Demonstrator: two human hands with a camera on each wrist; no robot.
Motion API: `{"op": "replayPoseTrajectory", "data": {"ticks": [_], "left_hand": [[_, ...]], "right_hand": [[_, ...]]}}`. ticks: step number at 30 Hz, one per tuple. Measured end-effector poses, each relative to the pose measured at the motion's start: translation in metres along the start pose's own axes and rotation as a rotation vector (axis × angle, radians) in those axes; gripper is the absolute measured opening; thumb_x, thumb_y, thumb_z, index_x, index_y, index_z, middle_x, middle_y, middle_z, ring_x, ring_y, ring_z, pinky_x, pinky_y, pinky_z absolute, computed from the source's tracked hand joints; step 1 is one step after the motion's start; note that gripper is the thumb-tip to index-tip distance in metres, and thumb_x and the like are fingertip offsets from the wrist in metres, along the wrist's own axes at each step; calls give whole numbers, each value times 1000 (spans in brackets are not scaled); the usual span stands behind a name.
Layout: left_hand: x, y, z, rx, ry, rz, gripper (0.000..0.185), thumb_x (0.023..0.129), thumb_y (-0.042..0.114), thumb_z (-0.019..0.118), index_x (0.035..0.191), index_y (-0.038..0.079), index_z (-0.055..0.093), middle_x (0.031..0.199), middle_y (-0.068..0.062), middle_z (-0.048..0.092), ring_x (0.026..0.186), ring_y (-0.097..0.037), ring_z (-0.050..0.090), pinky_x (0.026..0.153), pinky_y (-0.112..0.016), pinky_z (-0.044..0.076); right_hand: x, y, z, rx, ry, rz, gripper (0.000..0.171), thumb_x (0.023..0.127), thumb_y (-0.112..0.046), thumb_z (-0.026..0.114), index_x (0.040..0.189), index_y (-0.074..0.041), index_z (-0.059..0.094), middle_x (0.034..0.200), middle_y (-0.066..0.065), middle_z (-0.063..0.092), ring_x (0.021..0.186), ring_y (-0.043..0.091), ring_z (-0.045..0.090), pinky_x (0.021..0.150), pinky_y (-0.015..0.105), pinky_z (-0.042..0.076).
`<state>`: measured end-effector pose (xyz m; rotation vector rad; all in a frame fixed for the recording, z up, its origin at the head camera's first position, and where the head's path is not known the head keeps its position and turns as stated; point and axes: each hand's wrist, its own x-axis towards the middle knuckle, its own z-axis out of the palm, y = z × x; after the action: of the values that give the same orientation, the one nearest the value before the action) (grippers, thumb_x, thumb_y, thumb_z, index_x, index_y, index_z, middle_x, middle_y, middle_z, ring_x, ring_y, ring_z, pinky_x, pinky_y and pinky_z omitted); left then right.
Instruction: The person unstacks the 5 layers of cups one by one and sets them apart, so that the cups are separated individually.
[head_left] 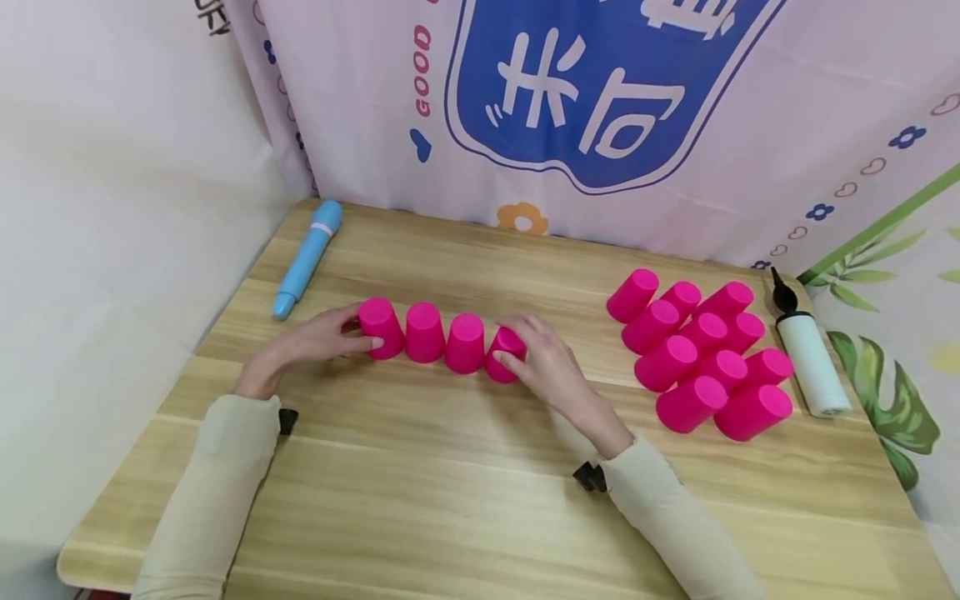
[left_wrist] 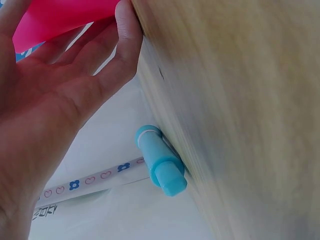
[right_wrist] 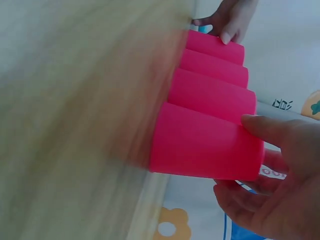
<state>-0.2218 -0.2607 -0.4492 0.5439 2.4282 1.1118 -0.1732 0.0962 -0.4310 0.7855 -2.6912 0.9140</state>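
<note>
Several pink cups stand upside down in a row across the middle of the table. My left hand (head_left: pixel 318 335) grips the leftmost cup (head_left: pixel 381 327), thumb at its front and fingers behind. At the row's right end, my right hand (head_left: pixel 551 364) holds the rightmost cup (head_left: pixel 501 357) between thumb and fingers. Between them stand two more cups, the left one (head_left: pixel 425 332) and the right one (head_left: pixel 465 342), untouched. In the right wrist view the held cup (right_wrist: pixel 205 142) has its rim on the table. Only part of the left cup (left_wrist: pixel 65 20) shows in the left wrist view.
A block of several more upside-down pink cups (head_left: pixel 705 333) stands to the right. Beside it lies a white hand pump (head_left: pixel 816 364) with a black nozzle. A blue pump-like tube (head_left: pixel 307 260) lies at the back left. A printed cloth (head_left: pixel 360 100) hangs behind the table (head_left: pixel 420 500).
</note>
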Motion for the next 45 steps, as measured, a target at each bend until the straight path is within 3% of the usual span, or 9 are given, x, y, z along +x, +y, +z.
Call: {"op": "replayPoseTrajectory", "data": {"ticks": [6,11,19,23,28,31,35,40,45], "left_hand": [[1,-2,1,-10,-8,5,64,93,36,64,143,6,39,138,-16,49,126,-34,46,100,-49,43],[0,-2,1,-9,5,3,63,93,37,64,143,7,40,138,-14,49,127,-34,46,102,-50,41],[-2,1,-1,-12,3,-9,63,93,38,63,143,9,39,138,-14,50,125,-32,47,99,-49,44],[-1,2,-3,-12,-3,-4,62,93,37,63,143,8,40,137,-14,51,123,-31,48,95,-45,47],[0,3,-6,-21,-8,-8,63,93,36,63,143,8,38,137,-14,50,120,-32,49,86,-38,51],[0,4,-8,-20,-15,-16,65,93,37,63,145,8,36,137,-15,49,120,-32,49,86,-37,51],[0,4,-8,-18,-19,-24,67,93,38,63,145,8,35,137,-14,50,118,-31,50,86,-38,51],[1,4,-6,-23,-24,-24,66,93,38,64,145,8,36,136,-14,50,118,-31,50,86,-37,51],[2,4,-3,-18,-28,-26,67,93,38,64,145,7,36,138,-15,49,121,-32,48,90,-41,49]], "right_hand": [[-5,1,2,-14,15,16,46,84,-19,76,125,-5,61,117,10,60,98,22,60,77,35,56],[-25,-1,-15,-44,73,-8,50,81,-23,79,126,-7,62,116,9,61,99,22,61,75,35,57],[-82,9,-56,-130,171,50,53,75,-25,84,122,-9,65,110,6,63,96,19,60,74,35,56],[-115,19,-83,-143,203,120,53,72,-15,86,120,-8,66,110,5,64,93,16,59,71,22,51],[-148,27,-128,-168,136,236,51,73,-11,84,120,-4,65,109,9,65,93,19,58,74,6,41],[-163,31,-154,-211,95,317,49,75,-12,83,120,-3,63,105,11,64,84,14,55,67,9,43],[-174,46,-177,-303,149,397,48,73,-9,84,115,1,64,91,16,63,67,11,49,52,14,39],[-178,70,-183,-364,191,475,50,73,-8,83,117,5,62,95,26,62,69,30,56,50,18,37],[-182,86,-176,-349,181,467,49,72,-6,83,114,6,61,100,29,61,76,40,58,53,26,41]]}}
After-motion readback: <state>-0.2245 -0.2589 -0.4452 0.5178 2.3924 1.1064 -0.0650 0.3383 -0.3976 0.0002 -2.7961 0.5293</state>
